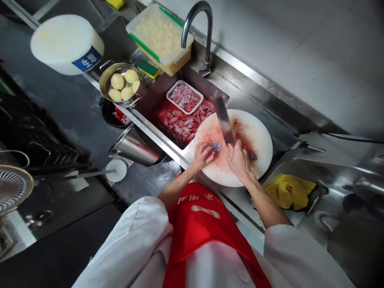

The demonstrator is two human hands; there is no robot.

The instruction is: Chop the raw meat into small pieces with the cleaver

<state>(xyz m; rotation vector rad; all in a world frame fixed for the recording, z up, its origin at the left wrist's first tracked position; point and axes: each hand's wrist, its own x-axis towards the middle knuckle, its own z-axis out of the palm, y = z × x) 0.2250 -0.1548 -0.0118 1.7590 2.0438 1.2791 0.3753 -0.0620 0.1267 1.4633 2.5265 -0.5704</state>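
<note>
A round white cutting board (207, 130) with red stains lies over the counter edge beside a sink. My right hand (239, 159) is wrapped round the handle of a cleaver (224, 120), its blade pointing away from me over the board. On the left part of the board, my left hand (203, 155) has its fingertips at a small greyish-purple piece of meat (215, 147). Another dark piece (253, 156) lies right of my right hand. In the sink, many pieces of meat (180, 124) sit in red liquid, with a white basket (185, 97) of chopped meat among them.
A curved faucet (209, 40) rises behind the sink. Left of it stand a lidded plastic box (160, 36), a green-yellow sponge (148, 69) and a pot of peeled potatoes (123, 86). A yellow cloth (290, 191) lies in the right-hand basin.
</note>
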